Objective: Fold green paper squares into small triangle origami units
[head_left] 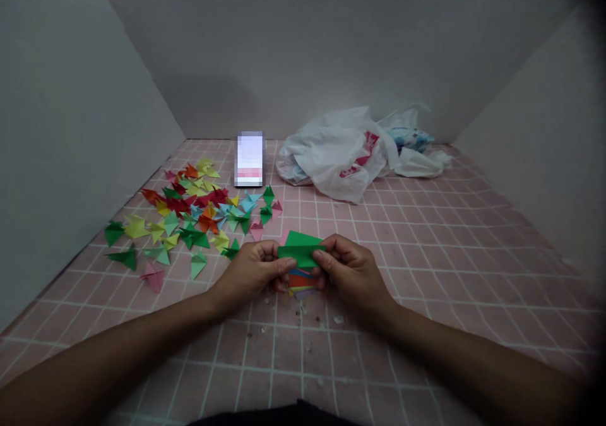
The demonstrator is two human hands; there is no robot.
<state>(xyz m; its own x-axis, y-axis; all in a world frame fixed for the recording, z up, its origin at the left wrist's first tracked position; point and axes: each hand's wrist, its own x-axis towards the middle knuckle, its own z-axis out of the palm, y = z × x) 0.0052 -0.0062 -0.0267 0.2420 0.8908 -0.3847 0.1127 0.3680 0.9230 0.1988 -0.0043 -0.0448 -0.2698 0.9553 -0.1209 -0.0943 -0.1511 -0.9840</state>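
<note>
Between my two hands is a green sheet of origami paper (299,257), folded into a narrow strip and lifted off the surface. My left hand (255,265) pinches its left end, thumb in front and fingers behind. At the right end, my right hand (348,265) grips it the same way. Below and behind the strip lies a stack of coloured paper (303,282) with orange, yellow and blue edges showing. Another green sheet (303,238) shows just beyond the strip; whether it touches the strip I cannot tell.
Many small folded paper shapes (189,233) in several colours spread over the pink tiled surface (426,325) to the left. A phone with a lit screen (249,159) stands at the back. White plastic bags (341,151) lie at the back right. Walls rise behind and on both sides.
</note>
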